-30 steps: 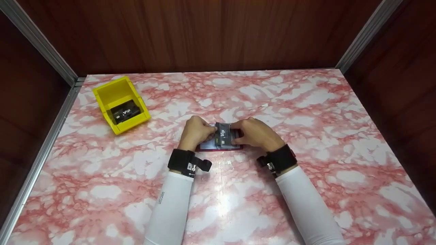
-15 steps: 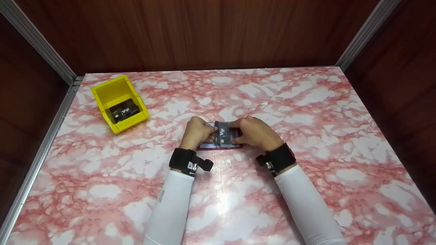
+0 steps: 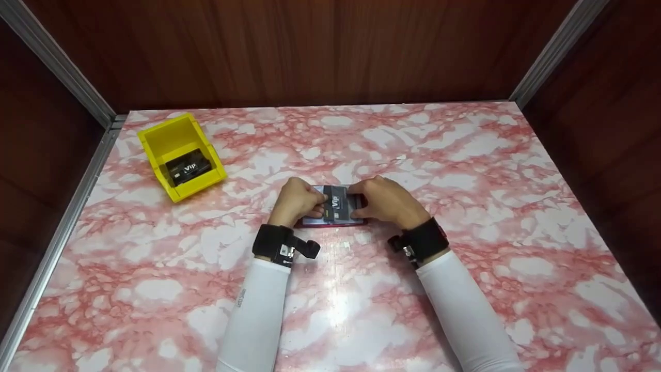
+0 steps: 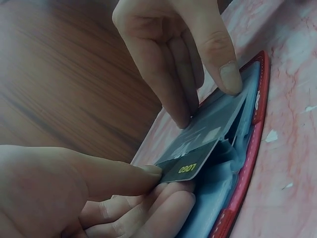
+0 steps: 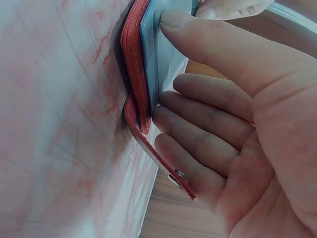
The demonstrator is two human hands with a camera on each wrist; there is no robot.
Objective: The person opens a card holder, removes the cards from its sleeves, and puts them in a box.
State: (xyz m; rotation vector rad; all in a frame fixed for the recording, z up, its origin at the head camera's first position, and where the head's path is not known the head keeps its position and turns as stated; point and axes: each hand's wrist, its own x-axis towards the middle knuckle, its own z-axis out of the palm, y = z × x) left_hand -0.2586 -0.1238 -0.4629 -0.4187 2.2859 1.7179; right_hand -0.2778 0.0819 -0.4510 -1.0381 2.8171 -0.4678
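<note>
Between thumb and fingers, my left hand (image 3: 298, 200) pinches the left end of a black card (image 4: 184, 168) marked LOGO and Vip. Most of the card lies behind a clear plastic sleeve of a red-edged card holder (image 4: 243, 184), which lies opened on the table. My right hand (image 3: 388, 200) grips that sleeve by its two opposite edges, thumb on the near one and index finger on the far one. In the right wrist view its other fingers lie bent beside the holder. A red strap (image 5: 152, 152) with a metal snap sticks out from the holder's right end.
A yellow bin (image 3: 150, 150) stands at the back left of the pink marbled table (image 3: 465, 289), with more black Vip cards (image 3: 188, 166) inside. Dark wood-grain panels (image 3: 320, 51) rise behind and at both sides.
My left hand and the pinched card have shifted slightly to the left over the holder. The right hand keeps nearly the same place on the sleeve.
</note>
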